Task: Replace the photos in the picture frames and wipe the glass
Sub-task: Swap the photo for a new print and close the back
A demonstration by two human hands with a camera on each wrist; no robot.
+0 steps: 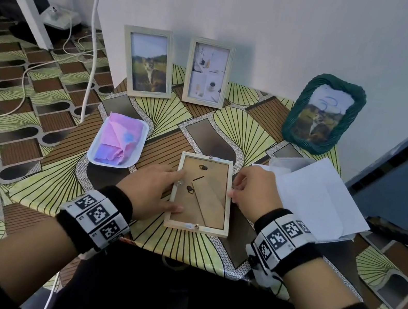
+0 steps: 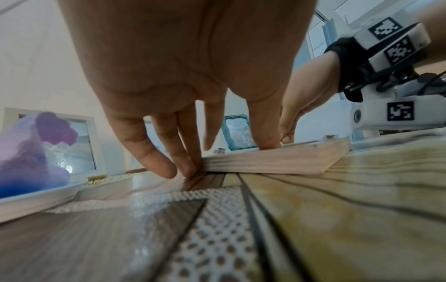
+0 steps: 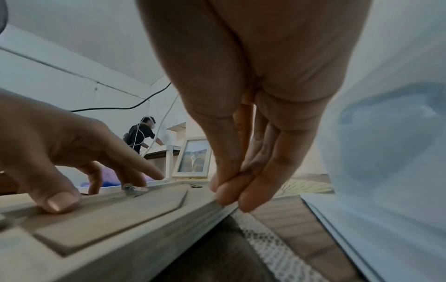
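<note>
A light wooden frame (image 1: pixel 231 181) lies face down at the middle of the table, its brown backing board (image 1: pixel 194 171) and folded stand (image 1: pixel 211 204) facing up. My left hand (image 1: pixel 169 189) rests at its left side: the thumb (image 3: pixel 60 202) presses on the backing board, and the straight fingers (image 2: pixel 188 167) touch the left rim (image 2: pixel 265 162) down at the tabletop. My right hand (image 1: pixel 236 188) is at the right rim, where its thumb and fingertips (image 3: pixel 229 198) pinch the edge together. Small metal tabs sit at the top (image 1: pixel 210 157) and bottom (image 1: pixel 196 226) rims.
Two wooden frames (image 1: pixel 149 63) (image 1: pixel 208 73) and a green woven frame (image 1: pixel 323 112) lean on the wall behind. A white tray (image 1: pixel 93 156) with a pink-purple cloth (image 1: pixel 118 139) sits left. White sheets (image 1: pixel 325 200) lie right. The table's front edge (image 1: pixel 180 253) is near.
</note>
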